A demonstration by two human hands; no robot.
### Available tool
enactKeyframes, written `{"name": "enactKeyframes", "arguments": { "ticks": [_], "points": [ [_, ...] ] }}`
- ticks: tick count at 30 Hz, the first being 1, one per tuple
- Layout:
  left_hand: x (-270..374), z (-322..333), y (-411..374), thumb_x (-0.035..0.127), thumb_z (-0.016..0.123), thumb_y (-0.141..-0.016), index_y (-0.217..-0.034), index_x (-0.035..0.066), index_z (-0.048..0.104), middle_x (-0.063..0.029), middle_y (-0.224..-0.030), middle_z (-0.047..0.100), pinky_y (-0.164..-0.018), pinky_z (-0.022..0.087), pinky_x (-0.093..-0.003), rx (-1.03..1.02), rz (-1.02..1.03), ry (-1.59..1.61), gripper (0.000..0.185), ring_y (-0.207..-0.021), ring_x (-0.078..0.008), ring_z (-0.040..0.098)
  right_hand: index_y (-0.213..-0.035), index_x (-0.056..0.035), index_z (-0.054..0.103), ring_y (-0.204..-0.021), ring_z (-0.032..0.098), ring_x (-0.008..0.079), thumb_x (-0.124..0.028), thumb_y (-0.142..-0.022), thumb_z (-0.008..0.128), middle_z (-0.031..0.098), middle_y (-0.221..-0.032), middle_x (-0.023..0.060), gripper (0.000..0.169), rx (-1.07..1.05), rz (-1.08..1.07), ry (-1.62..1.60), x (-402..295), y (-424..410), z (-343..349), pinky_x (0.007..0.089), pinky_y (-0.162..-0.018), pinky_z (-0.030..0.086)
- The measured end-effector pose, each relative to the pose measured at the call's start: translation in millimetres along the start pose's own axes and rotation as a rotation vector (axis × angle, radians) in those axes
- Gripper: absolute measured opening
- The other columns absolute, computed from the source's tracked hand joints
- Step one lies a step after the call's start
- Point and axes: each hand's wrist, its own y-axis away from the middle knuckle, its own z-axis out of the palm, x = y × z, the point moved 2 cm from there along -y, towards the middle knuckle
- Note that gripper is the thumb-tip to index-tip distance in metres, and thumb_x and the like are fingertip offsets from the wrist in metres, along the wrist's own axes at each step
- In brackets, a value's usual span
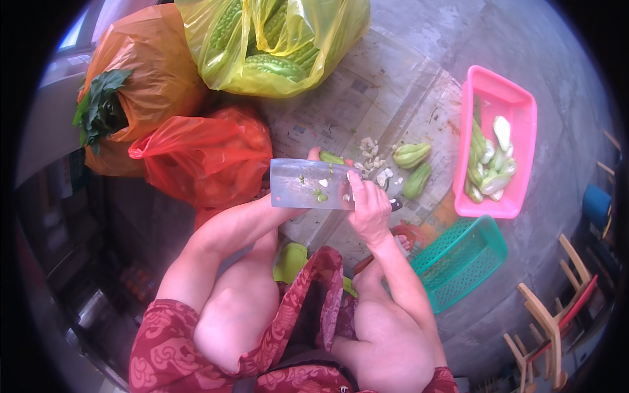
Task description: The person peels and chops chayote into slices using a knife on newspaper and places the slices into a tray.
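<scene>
My right hand [367, 206] grips the dark handle of a cleaver [304, 184], whose broad blade lies flat to the view, pointing left, with green and white bits stuck on it. Behind the blade, my left hand [314, 154] is mostly hidden; a green chayote [331, 157] shows beside its fingertips and seems to be held in it. Pale peelings and chips [372, 157] lie on newspaper just beyond. Two chayotes, one pale [412, 155] and one greener [417, 181], rest to the right of them.
At the right, a pink plastic basket [528, 147] holds several cut chayote pieces [499, 172]; a green basket [459, 265] stands nearer. A yellow bag [290, 83] of bitter melons, a red bag [211, 157] and an orange bag [152, 64] with leafy greens [103, 105] are at the left and top. Wooden chairs [545, 314] stand lower right.
</scene>
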Motion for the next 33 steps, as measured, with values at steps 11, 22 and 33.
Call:
{"name": "enactKeyframes", "arguments": {
  "ticks": [11, 22, 33],
  "points": [
    [-13, -21, -24, 0.066, 0.039, -0.088, -0.098, 0.013, 0.057, -0.0053, -0.094, 0.062, -0.081, 0.045, -0.0393, -0.092, 0.188, -0.140, 0.056, -0.088, -0.0212, 0.057, -0.128, -0.0044, 0.055, -0.069, 0.058, 0.0309, -0.011, -0.074, 0.070, 0.055, -0.085, 0.0121, 0.057, -0.049, -0.009, 0.005, -6, 4, -2, 0.0403, -0.062, 0.047],
    [-12, -52, -40, 0.072, 0.040, -0.087, -0.102, 0.015, 0.056, -0.0047, -0.097, 0.061, -0.081, 0.045, -0.0374, -0.203, -0.045, 0.046, 0.061, -0.090, -0.0194, 0.055, -0.128, -0.0046, 0.055, -0.066, 0.058, 0.0303, -0.010, -0.075, 0.071, 0.054, -0.083, 0.0116, 0.056, -0.051, -0.016, 0.018, -11, 4, 0, 0.0395, -0.059, 0.047],
    [-10, -40, -31, 0.060, 0.044, -0.091, -0.105, 0.012, 0.055, -0.0050, -0.103, 0.059, -0.083, 0.047, -0.0396, -0.191, 0.001, 0.001, 0.051, -0.092, -0.0208, 0.056, -0.128, -0.0036, 0.054, -0.065, 0.058, 0.0318, -0.007, -0.073, 0.070, 0.054, -0.082, 0.0127, 0.057, -0.062, -0.007, -0.031, -14, 4, 0, 0.0399, -0.058, 0.047]
  ]
}}
